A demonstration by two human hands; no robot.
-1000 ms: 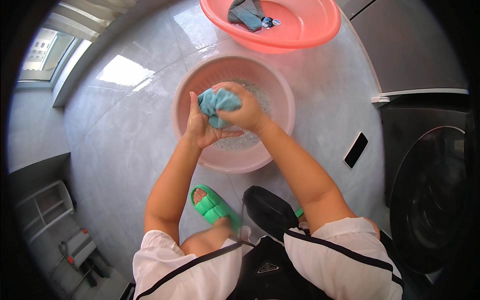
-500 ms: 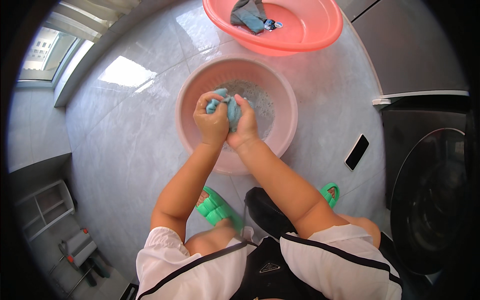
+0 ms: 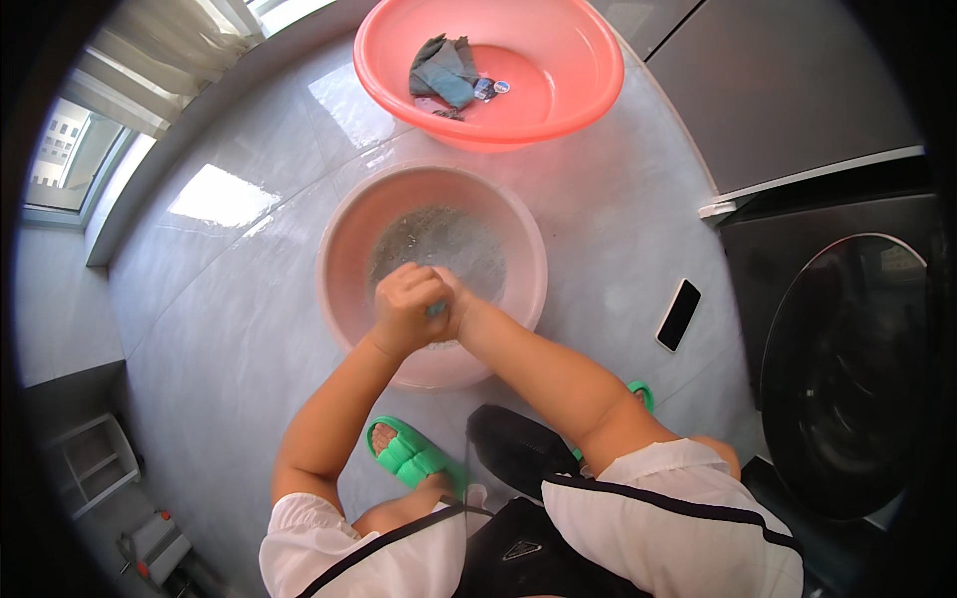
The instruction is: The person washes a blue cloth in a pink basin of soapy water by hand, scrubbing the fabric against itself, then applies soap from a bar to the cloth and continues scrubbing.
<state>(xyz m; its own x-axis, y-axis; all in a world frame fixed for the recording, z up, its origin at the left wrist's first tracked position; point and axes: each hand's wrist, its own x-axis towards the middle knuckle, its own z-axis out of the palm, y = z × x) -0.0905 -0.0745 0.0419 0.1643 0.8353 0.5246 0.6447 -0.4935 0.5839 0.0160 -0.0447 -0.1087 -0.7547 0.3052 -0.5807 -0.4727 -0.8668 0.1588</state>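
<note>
Head view, looking down at a tiled floor [image 3: 229, 329]. Centre: pale pink basin [image 3: 344, 224] w/ soapy water; foam specks show on the surface toward the far side. Beyond it, touching or just overlapping its far rim: brighter coral basin [image 3: 588, 75] holding a crumpled grey-green cloth [image 3: 444, 70] at its left side, plus a few small round items beside the cloth, too small to identify. Hands: left hand [image 3: 407, 309] clenched into a tight fist over the near part of the pink basin; right hand [image 3: 457, 307] pressed against it, fingers curled in. Between the two fists a sliver of teal cloth [image 3: 436, 310] shows, gripped by both; most of it is hidden inside the hands. Hands sit above the water, near the basin's front rim. Both forearms enter from the lower edge. Below: green slipper [image 3: 409, 453] on one foot, just in front of the pink basin; second green slipper partly hidden behind the right arm. R of the pink basin, apart from it: black phone [image 3: 679, 314], flat rectangle, lying on the floor. Far R: dark washing machine [image 3: 847, 369] w/ round door. No label legible on any item.
</note>
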